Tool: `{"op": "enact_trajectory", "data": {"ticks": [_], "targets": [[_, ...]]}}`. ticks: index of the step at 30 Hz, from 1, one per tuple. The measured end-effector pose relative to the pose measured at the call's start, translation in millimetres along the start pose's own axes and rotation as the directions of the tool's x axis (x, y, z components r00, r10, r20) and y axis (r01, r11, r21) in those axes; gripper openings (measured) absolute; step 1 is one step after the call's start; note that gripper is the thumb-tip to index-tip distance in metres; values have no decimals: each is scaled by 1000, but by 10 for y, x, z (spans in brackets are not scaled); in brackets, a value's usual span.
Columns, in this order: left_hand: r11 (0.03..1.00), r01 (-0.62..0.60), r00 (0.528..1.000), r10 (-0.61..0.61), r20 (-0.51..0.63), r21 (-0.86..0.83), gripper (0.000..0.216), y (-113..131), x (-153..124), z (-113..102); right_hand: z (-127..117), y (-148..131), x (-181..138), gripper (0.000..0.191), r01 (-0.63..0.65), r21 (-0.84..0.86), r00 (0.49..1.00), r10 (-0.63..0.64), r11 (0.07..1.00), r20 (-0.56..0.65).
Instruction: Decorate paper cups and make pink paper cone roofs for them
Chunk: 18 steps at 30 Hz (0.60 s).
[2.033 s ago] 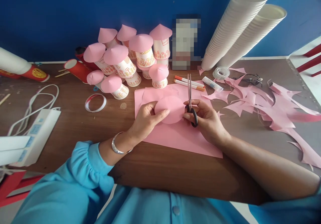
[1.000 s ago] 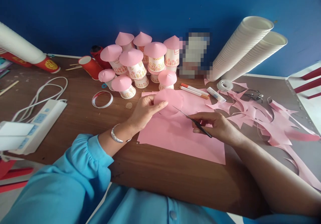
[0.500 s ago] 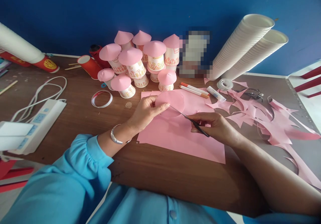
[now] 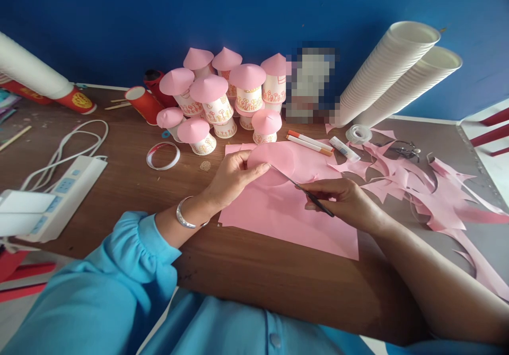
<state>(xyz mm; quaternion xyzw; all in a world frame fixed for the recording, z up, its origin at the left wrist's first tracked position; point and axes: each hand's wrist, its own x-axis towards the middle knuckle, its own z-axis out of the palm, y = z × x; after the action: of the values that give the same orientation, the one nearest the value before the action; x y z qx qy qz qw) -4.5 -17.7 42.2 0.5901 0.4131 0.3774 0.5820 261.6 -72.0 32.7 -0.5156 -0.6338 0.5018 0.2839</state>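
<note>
A round piece of pink paper [image 4: 276,158] is pinched between the thumb and fingers of my left hand [image 4: 238,172], above pink sheets [image 4: 274,211] lying on the table. My right hand [image 4: 338,201] is closed on scissors [image 4: 316,202] with black handles, seen nearly edge-on. Their thin metal blades lie against the paper circle, the tip close to my left thumb. How far apart the blades are I cannot tell. Behind my hands stand several decorated paper cups topped with pink paper cones [image 4: 247,76].
Pink offcuts [image 4: 421,185], clear tape [image 4: 358,133], a glue stick [image 4: 345,149] and markers [image 4: 310,143] lie at the right. Two tall stacks of white cups [image 4: 393,68] lean on the blue wall. At the left are a tape ring [image 4: 163,156] and a power strip [image 4: 67,196].
The view has shifted very slightly. Both hands keep their grips, and the scissors stay against the pink paper circle with little visible movement.
</note>
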Motion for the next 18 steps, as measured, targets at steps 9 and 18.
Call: {"op": "enact_trajectory", "data": {"ticks": [9,18], "targets": [[998,36,999,-35,25,-52,35,-6,-3,-10,6,-29,2,39,7,13,1000,-7,1000,3],[997,37,999,-35,40,-69,36,-12,-1,-19,-8,-57,3,35,38,-48,999,-39,998,-22]]}}
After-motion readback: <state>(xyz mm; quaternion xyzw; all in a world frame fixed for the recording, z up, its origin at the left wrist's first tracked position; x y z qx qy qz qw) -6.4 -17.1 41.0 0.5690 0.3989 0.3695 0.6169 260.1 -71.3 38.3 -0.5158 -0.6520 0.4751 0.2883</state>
